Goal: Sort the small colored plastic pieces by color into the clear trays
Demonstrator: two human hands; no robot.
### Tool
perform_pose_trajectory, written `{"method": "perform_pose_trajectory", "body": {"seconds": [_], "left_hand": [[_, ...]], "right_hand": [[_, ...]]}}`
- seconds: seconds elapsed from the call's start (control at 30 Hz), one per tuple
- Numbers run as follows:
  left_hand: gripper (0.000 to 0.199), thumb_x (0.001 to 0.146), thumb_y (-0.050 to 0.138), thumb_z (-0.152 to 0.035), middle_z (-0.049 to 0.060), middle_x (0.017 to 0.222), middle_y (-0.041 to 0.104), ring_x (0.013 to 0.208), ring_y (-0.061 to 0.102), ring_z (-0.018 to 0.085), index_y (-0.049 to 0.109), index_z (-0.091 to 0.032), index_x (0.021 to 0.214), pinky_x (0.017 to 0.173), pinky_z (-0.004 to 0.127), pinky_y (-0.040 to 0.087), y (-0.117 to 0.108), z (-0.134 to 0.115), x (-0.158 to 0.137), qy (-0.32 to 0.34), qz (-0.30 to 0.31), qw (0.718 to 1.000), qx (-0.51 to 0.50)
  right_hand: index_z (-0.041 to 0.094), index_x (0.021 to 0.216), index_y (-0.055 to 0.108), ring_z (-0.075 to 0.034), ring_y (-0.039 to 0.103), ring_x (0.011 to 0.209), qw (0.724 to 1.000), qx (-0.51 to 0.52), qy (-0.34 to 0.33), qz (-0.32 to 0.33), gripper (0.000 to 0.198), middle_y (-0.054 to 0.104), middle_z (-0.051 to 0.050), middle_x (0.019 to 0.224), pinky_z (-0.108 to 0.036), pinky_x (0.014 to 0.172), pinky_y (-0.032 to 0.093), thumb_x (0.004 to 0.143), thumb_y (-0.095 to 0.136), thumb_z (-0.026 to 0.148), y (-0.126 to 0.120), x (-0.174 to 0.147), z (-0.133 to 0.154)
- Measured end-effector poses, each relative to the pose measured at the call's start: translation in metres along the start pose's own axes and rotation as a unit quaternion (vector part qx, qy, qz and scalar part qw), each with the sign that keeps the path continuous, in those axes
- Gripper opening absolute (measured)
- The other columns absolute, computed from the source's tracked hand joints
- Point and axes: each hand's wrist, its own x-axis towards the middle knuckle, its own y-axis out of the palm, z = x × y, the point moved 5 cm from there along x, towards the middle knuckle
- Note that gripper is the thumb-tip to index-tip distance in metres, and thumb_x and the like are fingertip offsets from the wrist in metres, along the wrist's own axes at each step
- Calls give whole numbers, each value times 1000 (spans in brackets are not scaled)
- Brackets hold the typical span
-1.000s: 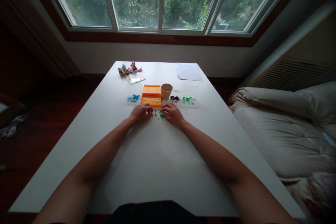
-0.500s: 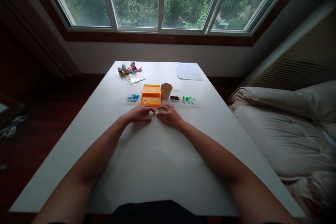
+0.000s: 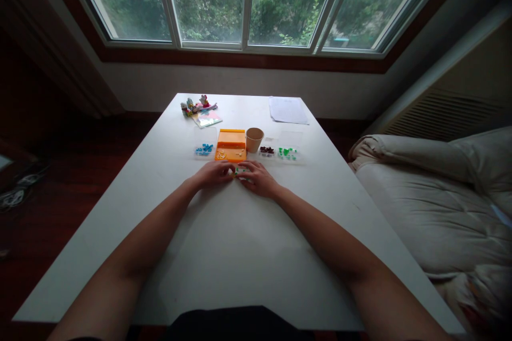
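Observation:
Near the middle of the white table [image 3: 240, 234], my left hand [image 3: 214, 173] and my right hand [image 3: 258, 178] face each other with fingertips almost meeting. Between them show tiny green, white and yellowish pieces [image 3: 239, 171], partly covered by my fingers. The fingers of both hands are bent and closed around this spot; exactly what each one pinches is too small to make out. Just beyond my left hand lies an open orange case [image 3: 231, 145] with small yellow and pale pieces in its near half.
A brown paper cup [image 3: 254, 140] stands right of the case. Clear boxes hold blue pieces [image 3: 204, 149], dark brown pieces [image 3: 266, 150] and green pieces [image 3: 287, 153]. Small figures [image 3: 196, 105], a colourful card [image 3: 207, 118] and paper sheets [image 3: 288, 110] lie at the far end.
The fingers of both hands have shifted slightly at the small pieces, with my left fingertips a little closer to the right ones. The view has moved very slightly; the rest stays put.

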Motion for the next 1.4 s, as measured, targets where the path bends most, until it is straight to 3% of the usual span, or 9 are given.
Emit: {"method": "perform_pose_trajectory", "body": {"seconds": [0.27,0.53,0.8,1.0,1.4], "left_hand": [[26,84,63,-44,1,82,65,69,55,14,68,-23,97,62,24,35,4,-8,2,-59,-50,996,36],[17,84,59,-34,0,82,66,68,55,14,68,-23,93,61,25,35,3,-14,2,-80,-57,994,46],[15,84,57,-32,1,82,66,69,55,15,68,-23,90,61,26,34,-1,-8,2,-104,-84,988,72],[16,88,54,-31,3,88,69,76,58,18,68,-22,89,63,28,36,-5,1,0,-167,-119,973,102],[18,89,56,-30,5,91,68,79,59,19,65,-23,103,66,28,39,-5,6,-1,-174,-166,967,83]], "right_hand": [[28,118,70,-27,49,121,998,-15,57,-31,27,60,-8,129,-47,104,41,92,61,26,-4,1,-6],[23,101,73,-23,56,100,988,-5,127,-84,17,67,-7,103,-39,94,44,93,58,23,-17,-1,-18],[24,98,73,-21,57,98,975,-8,212,-69,18,65,-5,100,-32,88,45,91,58,18,-13,-7,-42],[25,104,74,-22,54,100,978,-24,200,-51,18,62,-7,100,-35,91,45,90,62,21,-10,-8,-46],[26,107,74,-23,54,97,988,-13,146,-37,20,60,-7,98,-37,87,47,89,66,24,-9,-3,-38]]}}
